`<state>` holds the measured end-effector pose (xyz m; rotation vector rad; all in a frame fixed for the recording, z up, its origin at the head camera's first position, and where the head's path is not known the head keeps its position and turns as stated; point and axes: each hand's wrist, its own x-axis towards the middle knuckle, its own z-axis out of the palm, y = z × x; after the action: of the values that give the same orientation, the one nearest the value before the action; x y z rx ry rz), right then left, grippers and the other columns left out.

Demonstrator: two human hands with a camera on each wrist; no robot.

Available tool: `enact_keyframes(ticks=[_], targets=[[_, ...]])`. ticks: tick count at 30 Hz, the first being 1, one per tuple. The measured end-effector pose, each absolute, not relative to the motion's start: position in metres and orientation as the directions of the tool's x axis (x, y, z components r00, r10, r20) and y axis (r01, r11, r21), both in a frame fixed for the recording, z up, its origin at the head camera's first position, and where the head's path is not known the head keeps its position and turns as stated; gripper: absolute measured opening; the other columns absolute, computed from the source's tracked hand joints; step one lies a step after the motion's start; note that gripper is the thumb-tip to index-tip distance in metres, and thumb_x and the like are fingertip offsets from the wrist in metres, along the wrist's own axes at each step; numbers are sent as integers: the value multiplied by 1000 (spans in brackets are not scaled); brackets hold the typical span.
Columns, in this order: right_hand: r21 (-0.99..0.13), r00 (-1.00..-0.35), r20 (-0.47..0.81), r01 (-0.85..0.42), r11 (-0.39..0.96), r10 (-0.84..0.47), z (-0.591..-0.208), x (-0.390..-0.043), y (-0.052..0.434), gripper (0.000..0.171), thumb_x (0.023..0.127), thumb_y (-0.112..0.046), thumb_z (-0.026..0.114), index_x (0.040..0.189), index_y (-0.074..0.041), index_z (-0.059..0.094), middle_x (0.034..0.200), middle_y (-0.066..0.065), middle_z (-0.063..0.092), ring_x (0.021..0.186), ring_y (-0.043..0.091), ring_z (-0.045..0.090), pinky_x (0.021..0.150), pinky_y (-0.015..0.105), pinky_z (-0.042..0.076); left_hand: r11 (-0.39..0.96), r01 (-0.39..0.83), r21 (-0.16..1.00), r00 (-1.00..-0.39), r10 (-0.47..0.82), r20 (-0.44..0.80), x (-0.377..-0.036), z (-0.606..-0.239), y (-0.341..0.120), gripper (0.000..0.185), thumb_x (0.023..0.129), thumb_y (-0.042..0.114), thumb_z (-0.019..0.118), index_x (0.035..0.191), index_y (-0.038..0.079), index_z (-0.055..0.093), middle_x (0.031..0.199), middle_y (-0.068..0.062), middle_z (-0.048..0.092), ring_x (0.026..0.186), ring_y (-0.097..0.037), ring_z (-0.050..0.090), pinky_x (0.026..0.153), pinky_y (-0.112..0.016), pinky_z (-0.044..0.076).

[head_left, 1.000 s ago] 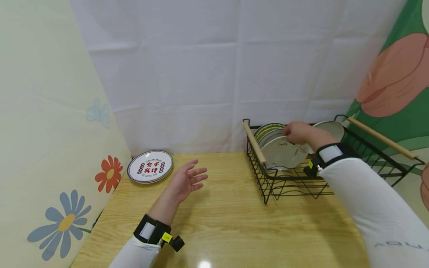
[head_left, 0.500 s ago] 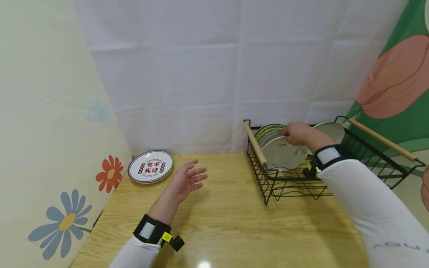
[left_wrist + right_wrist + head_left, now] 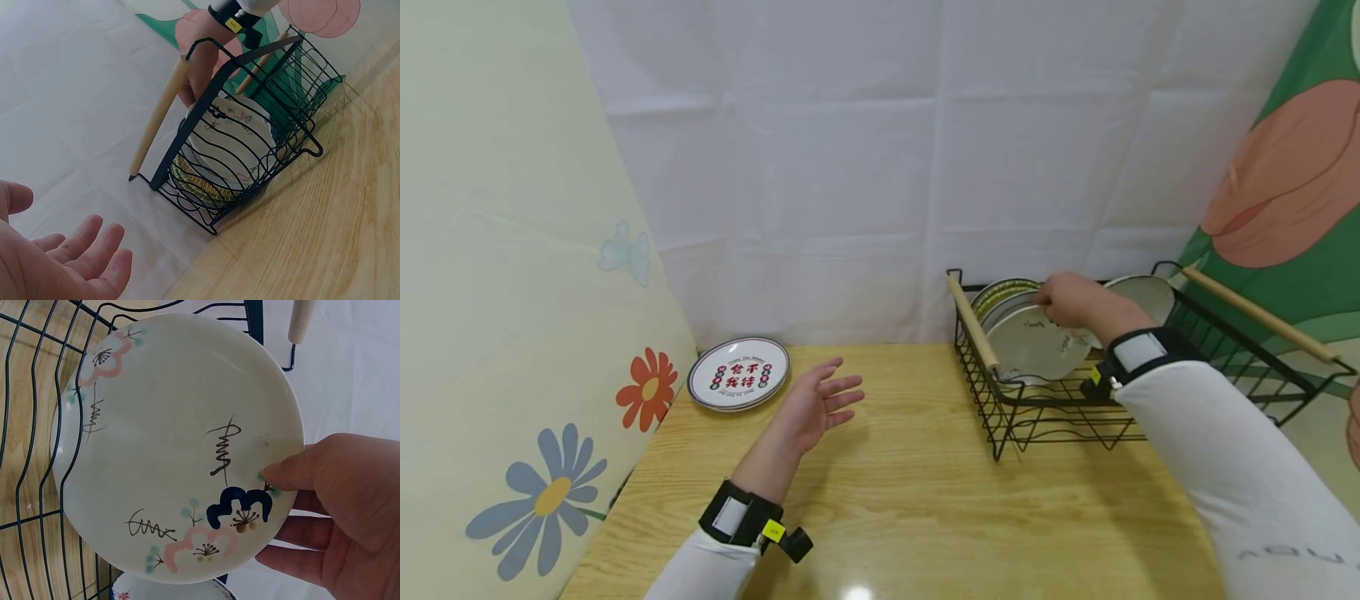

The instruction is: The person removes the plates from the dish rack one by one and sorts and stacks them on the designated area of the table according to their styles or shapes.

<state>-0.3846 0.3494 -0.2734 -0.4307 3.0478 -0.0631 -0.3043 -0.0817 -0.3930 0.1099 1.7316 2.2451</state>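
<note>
A cream plate with pink and blue flower drawings [image 3: 169, 437] stands on edge at the left end of the black wire dish rack [image 3: 1060, 404]. My right hand [image 3: 344, 512] pinches its rim, thumb on the painted face and fingers behind. Behind it in the rack stand a plain-looking plate and a green-patterned plate [image 3: 1000, 292]. My left hand [image 3: 814, 407] is held palm up with its fingers spread, holding nothing. Nearest to it lies a white plate with red characters [image 3: 741, 375], with another rim showing beneath.
Farther right in the rack leans another pale plate [image 3: 1142, 296]. Wooden handles [image 3: 973, 325] top both rack ends. A white cloth [image 3: 820, 167] hangs behind the wooden table [image 3: 880, 500], and a flower-printed panel [image 3: 512, 292] borders the left.
Both hands keep their places; the right hand still holds the cream plate in the rack. The view has shifted very slightly.
</note>
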Motion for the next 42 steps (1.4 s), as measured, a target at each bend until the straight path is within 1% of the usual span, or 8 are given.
enact_keyframes(ticks=[4,10,17,25,29,31,35,42], targets=[[-47,-957,-51,-282,958,-284,-274,-382,351,36,97,7,46,125,6,69,128,32,65,115,49,64,93,60,55,-228,-194,954,-953,274,-129,-303,-393,-81,55,107,37,40,158,18,35,151,-22,55,126,-31,66,98,-42,52],[-22,-952,-34,-302,953,-303,-267,-377,348,36,95,7,47,122,6,70,126,32,66,108,44,67,92,59,56,-226,-198,954,-953,274,-132,-301,-392,-83,55,107,37,39,159,18,34,153,-23,52,126,-31,65,96,-40,53],[-38,-948,38,-317,948,-316,-254,-376,344,31,93,7,51,114,5,73,117,28,70,92,33,69,81,52,59,-234,-192,953,-954,273,-125,-303,-391,-86,55,108,37,38,159,19,33,156,-26,47,129,-32,64,94,-39,53],[-60,-950,53,-311,948,-308,-241,-375,349,31,93,5,52,115,6,73,113,29,71,89,32,69,79,50,59,-237,-205,950,-952,273,-137,-305,-393,-86,55,108,38,38,159,19,33,156,-26,47,125,-29,66,111,-52,45],[-59,-944,80,-326,944,-321,-233,-374,356,28,91,5,54,110,6,75,104,26,73,82,29,69,75,49,58,-234,-193,953,-956,265,-129,-305,-393,-86,55,108,37,38,159,18,33,154,-25,49,126,-30,66,101,-45,51],[-78,-947,87,-317,945,-310,-228,-373,360,27,93,3,54,111,7,74,104,26,73,83,30,69,75,49,58,-232,-187,954,-957,264,-123,-305,-392,-86,55,108,37,38,159,18,33,153,-24,51,124,-29,66,95,-40,52],[-132,-955,111,-288,948,-274,-218,-369,372,28,98,-5,55,118,10,69,107,29,71,88,34,68,78,53,57,-245,-187,951,-957,263,-121,-305,-390,-86,55,108,36,37,159,17,32,153,-24,52,121,-27,68,95,-40,53],[-297,-979,137,-187,936,-152,-210,-364,399,44,105,-26,54,133,8,60,110,30,65,89,35,64,73,52,56,-262,-199,944,-957,260,-129,-307,-389,-87,53,108,35,37,158,17,33,153,-24,52,118,-25,69,92,-38,54]])
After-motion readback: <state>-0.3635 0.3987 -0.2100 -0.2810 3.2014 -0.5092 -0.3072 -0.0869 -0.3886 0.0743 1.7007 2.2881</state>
